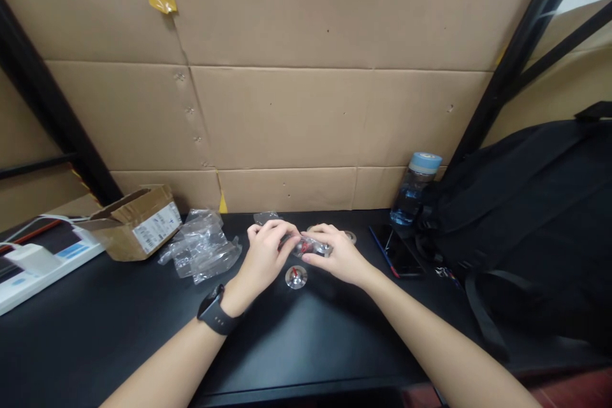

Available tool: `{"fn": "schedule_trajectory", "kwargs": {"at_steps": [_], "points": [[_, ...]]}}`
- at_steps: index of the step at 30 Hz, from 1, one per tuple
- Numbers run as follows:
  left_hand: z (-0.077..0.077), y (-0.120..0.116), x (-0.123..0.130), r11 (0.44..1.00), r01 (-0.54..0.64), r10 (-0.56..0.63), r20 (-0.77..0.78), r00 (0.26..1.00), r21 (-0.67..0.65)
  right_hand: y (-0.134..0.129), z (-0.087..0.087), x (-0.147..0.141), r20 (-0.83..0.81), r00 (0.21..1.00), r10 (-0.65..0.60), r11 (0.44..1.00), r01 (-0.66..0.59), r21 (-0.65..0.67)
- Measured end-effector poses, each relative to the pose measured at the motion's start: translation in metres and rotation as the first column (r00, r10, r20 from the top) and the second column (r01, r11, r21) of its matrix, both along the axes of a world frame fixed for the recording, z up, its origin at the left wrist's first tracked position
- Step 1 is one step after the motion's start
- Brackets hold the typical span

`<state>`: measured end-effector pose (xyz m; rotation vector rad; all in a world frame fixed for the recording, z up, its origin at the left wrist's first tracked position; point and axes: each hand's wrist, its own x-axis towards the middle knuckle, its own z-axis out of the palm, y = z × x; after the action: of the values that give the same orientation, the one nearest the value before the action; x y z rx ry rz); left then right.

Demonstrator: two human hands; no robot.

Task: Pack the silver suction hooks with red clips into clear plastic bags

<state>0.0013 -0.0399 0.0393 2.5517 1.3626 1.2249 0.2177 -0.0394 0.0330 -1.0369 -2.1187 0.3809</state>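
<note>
A clear plastic bag (310, 246) with something red and shiny inside is held between my two hands above the black table. My left hand (270, 248), with a black watch on its wrist, pinches the bag's left end. The fingers of my right hand (340, 256) are closed on the other end. Just below the hands, a small round silver piece (296, 277) with a red part on top lies on the table. Behind my right hand another round piece (351, 237) shows only in part; its kind is hidden.
Crumpled clear bags (203, 247) and an open cardboard box (138, 223) lie to the left, beside a white power strip (52, 271). On the right are a phone (396, 248), a blue-lidded bottle (415, 191) and a black backpack (526, 223). A cardboard wall (287, 108) stands behind.
</note>
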Motion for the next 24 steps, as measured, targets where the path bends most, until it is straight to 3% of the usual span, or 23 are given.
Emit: {"fn": "schedule_trajectory", "kwargs": {"at_steps": [9,16,24], "points": [[-0.002,0.000,0.001,0.998,0.020,-0.018,-0.032,0.999,0.051,-0.003,-0.001,-0.006,-0.047,0.995,0.093,0.992,-0.097,-0.084],[-0.001,0.000,-0.001,0.997,-0.005,0.006,-0.013,1.000,0.073,-0.007,0.000,-0.007,-0.206,0.967,0.151,0.956,-0.195,-0.217],[0.000,0.010,-0.009,0.996,-0.067,0.067,-0.002,0.998,-0.055,0.001,-0.002,-0.003,-0.282,0.949,0.143,0.916,-0.234,-0.325]]}}
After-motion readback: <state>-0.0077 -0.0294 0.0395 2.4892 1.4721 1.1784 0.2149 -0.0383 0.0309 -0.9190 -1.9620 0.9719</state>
